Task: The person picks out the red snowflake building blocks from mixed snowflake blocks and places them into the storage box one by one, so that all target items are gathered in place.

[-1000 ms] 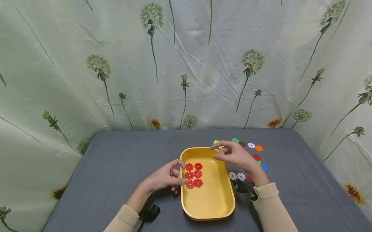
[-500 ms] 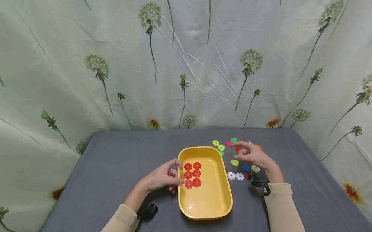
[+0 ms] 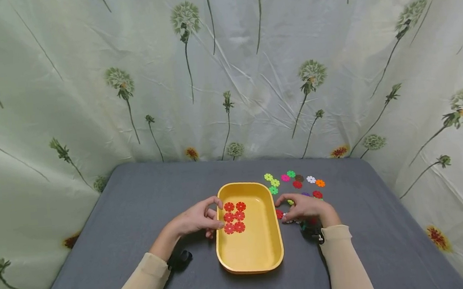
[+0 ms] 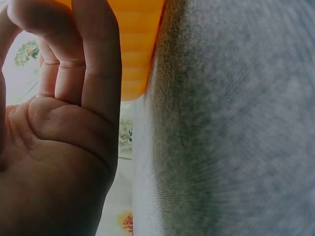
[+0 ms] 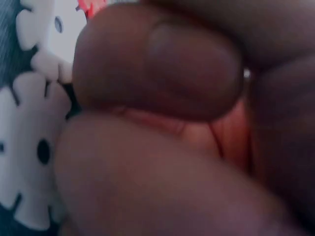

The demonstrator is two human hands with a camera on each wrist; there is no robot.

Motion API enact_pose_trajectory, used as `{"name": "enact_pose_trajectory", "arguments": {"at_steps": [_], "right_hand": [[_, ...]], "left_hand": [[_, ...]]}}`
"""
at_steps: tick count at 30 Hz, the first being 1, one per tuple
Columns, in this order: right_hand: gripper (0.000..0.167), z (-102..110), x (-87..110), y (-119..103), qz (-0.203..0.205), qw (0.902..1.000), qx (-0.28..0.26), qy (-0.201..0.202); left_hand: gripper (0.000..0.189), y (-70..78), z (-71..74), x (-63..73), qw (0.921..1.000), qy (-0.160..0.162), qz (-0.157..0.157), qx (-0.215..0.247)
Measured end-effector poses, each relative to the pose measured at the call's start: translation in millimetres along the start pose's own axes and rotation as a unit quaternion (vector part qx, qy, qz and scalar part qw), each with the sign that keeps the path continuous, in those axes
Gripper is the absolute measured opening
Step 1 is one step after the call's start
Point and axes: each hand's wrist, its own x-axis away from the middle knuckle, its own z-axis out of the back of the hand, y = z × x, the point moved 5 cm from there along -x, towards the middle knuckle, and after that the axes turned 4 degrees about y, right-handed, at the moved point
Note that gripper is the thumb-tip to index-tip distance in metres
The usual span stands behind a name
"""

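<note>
Right hand (image 3: 304, 208) has dropped from the far discs to the red disc (image 3: 279, 214) beside the tray (image 3: 251, 259), fingers curled; whether it pinches anything, cannot tell. Left hand (image 3: 197, 220) pinches the tray's rim, steadying it.

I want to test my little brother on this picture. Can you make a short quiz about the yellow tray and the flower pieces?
1. How many red flower-shaped plastic discs lie inside the yellow oblong plastic tray?
2. True or false: the left hand rests at the tray's left rim.
3. What is the right hand over? A) the tray's middle B) the loose coloured flower discs on the grey cloth-covered table C) the dandelion-print curtain

Key
1. Six, in two columns of three.
2. True.
3. B; the right wrist view shows white flower discs close under the fingers.
</note>
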Motion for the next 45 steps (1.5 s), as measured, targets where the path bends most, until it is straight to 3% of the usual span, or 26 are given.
{"name": "enact_pose_trajectory", "arguments": {"at_steps": [7, 17, 27, 36, 45], "right_hand": [[0.036, -4, -1.1, -12, -0.034, 0.9983, 0.024, 0.041], [0.027, -6, -7.9, -13, -0.039, 0.9952, 0.049, 0.075], [0.022, -6, -14.0, -15, -0.014, 0.9879, 0.095, 0.122], [0.032, 14, 6.2, -28, -0.018, 0.9851, 0.054, 0.163], [0.034, 28, 35.8, -73, 0.046, 0.9813, 0.04, 0.182]], "left_hand": [[0.056, 4.1, 0.2, 0.4, 1.0, -0.001, 0.001, -0.005], [0.049, 1.4, -0.3, 0.2, 1.0, 0.003, 0.002, -0.002], [0.046, 1.5, -0.5, 0.9, 1.0, 0.007, 0.004, -0.001], [0.05, 0.1, -1.2, 0.9, 0.9998, 0.014, 0.012, -0.004], [0.051, -1.4, -7.2, -3.2, 0.9998, 0.019, 0.003, 0.001]]}}
